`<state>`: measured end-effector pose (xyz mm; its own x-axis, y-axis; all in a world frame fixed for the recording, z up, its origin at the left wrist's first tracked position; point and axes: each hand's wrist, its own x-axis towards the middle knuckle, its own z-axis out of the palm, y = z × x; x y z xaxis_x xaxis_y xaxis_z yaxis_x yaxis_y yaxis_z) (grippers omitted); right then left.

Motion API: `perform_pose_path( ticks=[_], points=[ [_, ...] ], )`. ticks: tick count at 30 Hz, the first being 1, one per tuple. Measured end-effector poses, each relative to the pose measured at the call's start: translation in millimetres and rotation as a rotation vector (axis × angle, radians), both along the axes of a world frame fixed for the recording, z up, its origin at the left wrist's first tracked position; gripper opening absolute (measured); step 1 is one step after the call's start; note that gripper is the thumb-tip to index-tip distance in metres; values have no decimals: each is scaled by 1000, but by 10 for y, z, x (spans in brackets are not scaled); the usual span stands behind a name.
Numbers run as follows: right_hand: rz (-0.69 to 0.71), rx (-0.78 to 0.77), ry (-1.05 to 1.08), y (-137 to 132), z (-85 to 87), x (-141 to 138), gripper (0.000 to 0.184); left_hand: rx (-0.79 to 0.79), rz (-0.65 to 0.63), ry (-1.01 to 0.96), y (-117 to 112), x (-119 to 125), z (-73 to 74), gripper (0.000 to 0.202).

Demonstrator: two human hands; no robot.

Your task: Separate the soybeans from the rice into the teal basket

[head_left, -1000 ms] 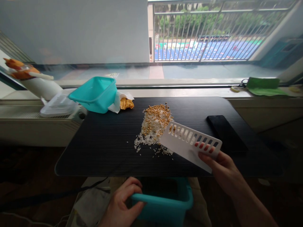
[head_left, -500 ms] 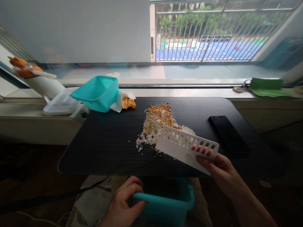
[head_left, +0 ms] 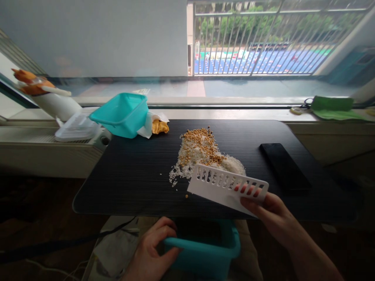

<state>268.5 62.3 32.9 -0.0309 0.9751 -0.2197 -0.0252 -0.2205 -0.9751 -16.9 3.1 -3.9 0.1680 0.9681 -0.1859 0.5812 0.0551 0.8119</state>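
A heap of white rice mixed with yellow beans point(head_left: 202, 153) lies on the black table point(head_left: 131, 183). My right hand point(head_left: 271, 214) grips a white slotted plastic board point(head_left: 225, 187) by its right end, its lower edge on the table just in front of the heap. Fingertips show through the slots. A single bean lies loose by the board's left corner. Below the table's front edge, my left hand point(head_left: 152, 249) curls over the rim of a teal plastic tub point(head_left: 205, 249).
A second teal tub point(head_left: 121, 115) sits tilted at the table's back left, beside a clear plastic lid point(head_left: 76, 127) and a wrapper with yellow food point(head_left: 158, 125). A black phone point(head_left: 284, 166) lies at the right. Green cloth point(head_left: 331, 107) rests on the windowsill.
The right hand drew the slotted board toward the table's front edge, uncovering rice behind it. The left hand stayed on the tub rim.
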Motion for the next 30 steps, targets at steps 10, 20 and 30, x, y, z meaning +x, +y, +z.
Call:
perform_pose_path(
  ticks=[10, 20, 30],
  points=[
    [370, 34, -82, 1, -35, 52, 22, 86, 11, -8, 9, -102, -10, 8],
    [-197, 87, -28, 114, -15, 84, 24, 108, 2, 41, 16, -101, -11, 9],
    [-186, 100, -29, 307, -59, 40, 31, 97, 20, 51, 17, -80, 4, 10]
  ],
)
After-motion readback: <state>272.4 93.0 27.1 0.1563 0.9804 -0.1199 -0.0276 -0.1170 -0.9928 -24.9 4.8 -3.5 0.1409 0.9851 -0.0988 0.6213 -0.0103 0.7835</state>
